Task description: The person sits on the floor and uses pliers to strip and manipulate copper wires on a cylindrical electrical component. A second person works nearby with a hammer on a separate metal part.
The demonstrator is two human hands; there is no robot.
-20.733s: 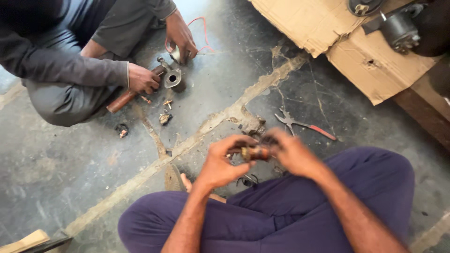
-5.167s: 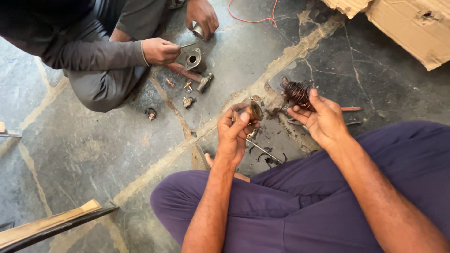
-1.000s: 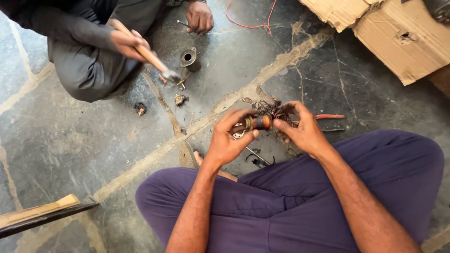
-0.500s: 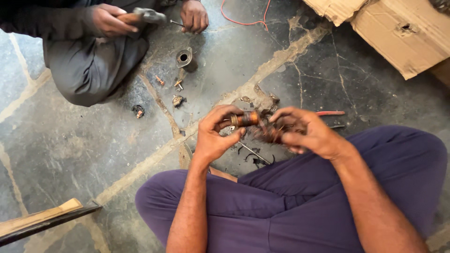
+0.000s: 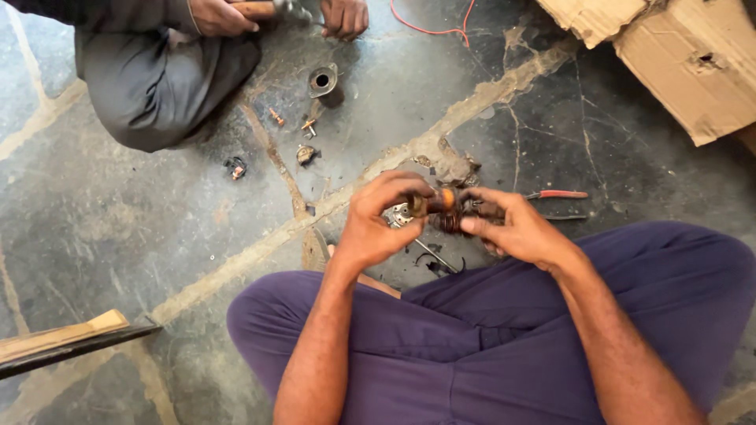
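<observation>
I sit cross-legged in purple trousers on a stone floor. My left hand (image 5: 378, 224) and my right hand (image 5: 516, 228) together grip a small motor armature (image 5: 445, 208), a copper-coloured, greasy wound part with a shaft, held just above the floor in front of my knees. The left fingers pinch its copper end; the right fingers wrap its dark wound body. A small metal part (image 5: 400, 214) lies on the floor under my left hand.
Red-handled pliers (image 5: 557, 195) lie right of my hands. Another person crouches at the top left, both hands (image 5: 216, 14) on a wooden-handled tool. A metal housing (image 5: 323, 81) and several small parts (image 5: 303, 153) lie between us. Cardboard boxes (image 5: 693, 71) stand top right; a wooden strip (image 5: 63, 338) at left.
My hands stay closed on the armature, turning it slightly. The other person has drawn the wooden-handled tool up and back toward their body, away from the metal housing.
</observation>
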